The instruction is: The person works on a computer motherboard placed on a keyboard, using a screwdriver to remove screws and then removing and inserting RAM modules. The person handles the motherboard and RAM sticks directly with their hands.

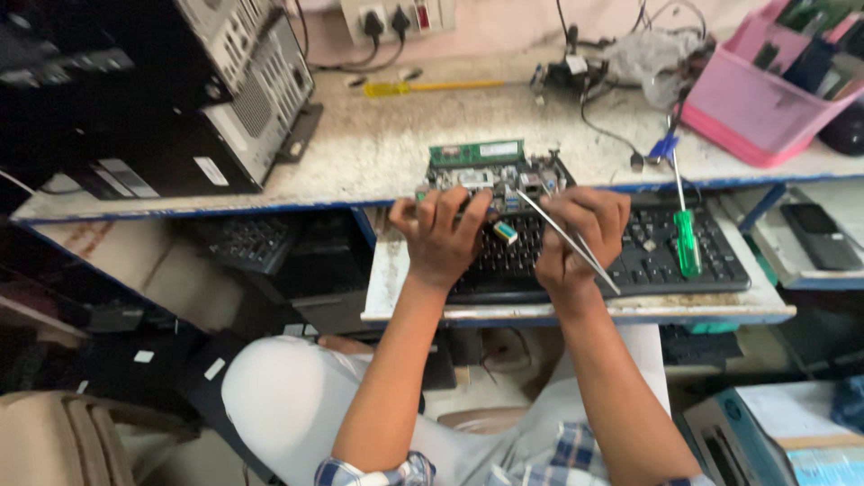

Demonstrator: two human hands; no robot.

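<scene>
Both forearms rise from the lower edge of the view, over a lap in light trousers, and converge on a pull-out shelf (576,310) that carries a black keyboard (648,261). The left hand (443,236) lies palm down, fingers spread and curled over the near edge of a small circuit board (499,180), pressing it in place. The right hand (576,236) is closed in a loose fist around metal tweezers (567,238), whose slim legs run diagonally from the wrist up toward the board; the tips reach the board's near right part, though what they touch cannot be made out. A small pale-blue component (506,232) sits between the two hands, just above the keys.

The board rests at the worktop's front edge, overlapping the keyboard's far side. A green memory module (475,152) stands along its far edge. A green-handled screwdriver (686,229) lies across the keyboard's right part. Farther back: a computer tower (180,99) lies at left, a yellow-handled tool (432,86) near the wall, a pink basket (765,94) at right.
</scene>
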